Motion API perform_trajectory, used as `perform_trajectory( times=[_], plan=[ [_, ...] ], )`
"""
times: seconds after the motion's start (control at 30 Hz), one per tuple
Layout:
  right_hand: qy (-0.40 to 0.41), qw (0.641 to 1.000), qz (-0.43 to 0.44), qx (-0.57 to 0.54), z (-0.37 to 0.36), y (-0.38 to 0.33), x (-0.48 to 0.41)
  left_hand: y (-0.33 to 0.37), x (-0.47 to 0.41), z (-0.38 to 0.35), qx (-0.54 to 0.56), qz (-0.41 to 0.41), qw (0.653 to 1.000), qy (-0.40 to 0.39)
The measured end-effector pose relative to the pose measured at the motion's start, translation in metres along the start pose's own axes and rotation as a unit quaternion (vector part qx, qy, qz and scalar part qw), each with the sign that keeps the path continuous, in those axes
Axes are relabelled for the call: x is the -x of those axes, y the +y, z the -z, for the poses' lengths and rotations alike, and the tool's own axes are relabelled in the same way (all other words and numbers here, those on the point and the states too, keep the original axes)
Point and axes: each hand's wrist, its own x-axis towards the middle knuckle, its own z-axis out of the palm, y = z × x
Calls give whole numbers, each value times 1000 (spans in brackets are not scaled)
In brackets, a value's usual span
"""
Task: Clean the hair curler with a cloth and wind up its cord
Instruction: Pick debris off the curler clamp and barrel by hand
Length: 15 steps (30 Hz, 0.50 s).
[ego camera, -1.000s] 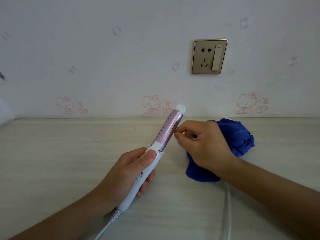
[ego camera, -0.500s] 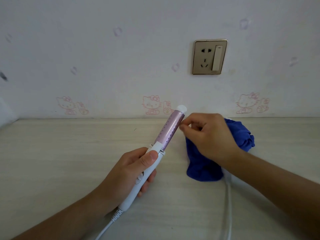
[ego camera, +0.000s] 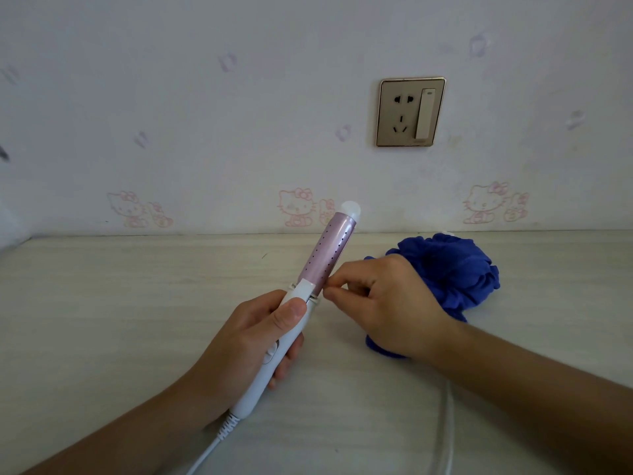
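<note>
The left hand (ego camera: 250,341) grips the white handle of the curler (ego camera: 328,257), thumb lying along the top near the clamp. The pink barrel tilts up and away towards the wall. The right hand (ego camera: 387,306) is curled, its thumb and forefinger pinched together against the barrel's lower right edge; I cannot tell whether they nip anything. The blue cloth (ego camera: 452,269) lies bunched on the table (ego camera: 120,303) just behind that hand. The cord (ego camera: 205,454) trails from the handle towards the near edge, and another stretch passes under the right forearm
</note>
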Motion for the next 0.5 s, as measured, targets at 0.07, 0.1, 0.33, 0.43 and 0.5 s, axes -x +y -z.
perform_trajectory(
  times=[0.07, 0.1, 0.33, 0.43, 0.5],
  plan=[
    [27, 999, -20, 1, 4, 2, -4, 1, 1, 0, 1, 0, 1000, -1],
    [42, 998, -38, -1, 6, 4, -6, 1, 1, -1, -2, 0, 1000, -3],
    [131, 983, -130, -21, 31, 23, -25, -1, 1, 0, -11, 7, 1000, -11],
    [111, 989, -99, -8, 22, 20, -19, -1, 0, 0, -6, 6, 1000, -9],
    [98, 992, -79, -7, 19, 19, -16, -1, 0, 0, -7, 5, 1000, -8]
  ],
)
